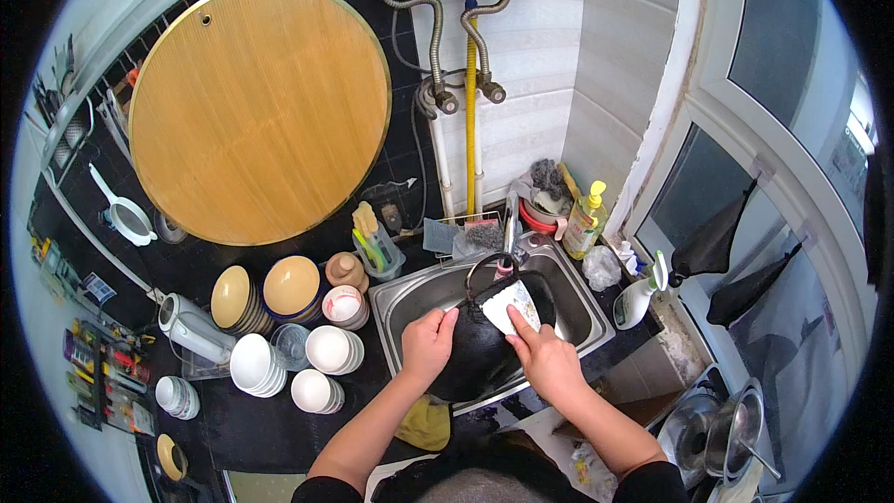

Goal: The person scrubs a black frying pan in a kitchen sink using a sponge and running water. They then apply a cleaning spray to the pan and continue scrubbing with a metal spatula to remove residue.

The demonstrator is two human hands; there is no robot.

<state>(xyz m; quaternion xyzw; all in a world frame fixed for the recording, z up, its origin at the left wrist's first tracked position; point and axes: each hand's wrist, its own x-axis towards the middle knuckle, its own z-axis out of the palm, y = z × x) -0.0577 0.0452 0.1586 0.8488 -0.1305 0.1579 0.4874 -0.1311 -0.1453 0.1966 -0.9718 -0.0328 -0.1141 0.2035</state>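
A black wok (470,354) is tilted over the steel sink (596,321), its loop handle pointing toward the tap (510,224). My left hand (428,345) is closed on the wok's near left edge, thumb on top. In my right hand (549,363), the fingers pinch a white patterned cloth (508,305) against the wok near the handle. The cloth looks thin and partly folded; its exact material cannot be made out.
Stacked white bowls (331,350) and yellow-lined bowls (291,285) crowd the counter at left. Behind the sink stands a yellow dish soap bottle (585,221); a white spray bottle (635,303) is at right. A yellow-green cloth (426,424) hangs at the front edge. Steel pots (736,428) sit lower right.
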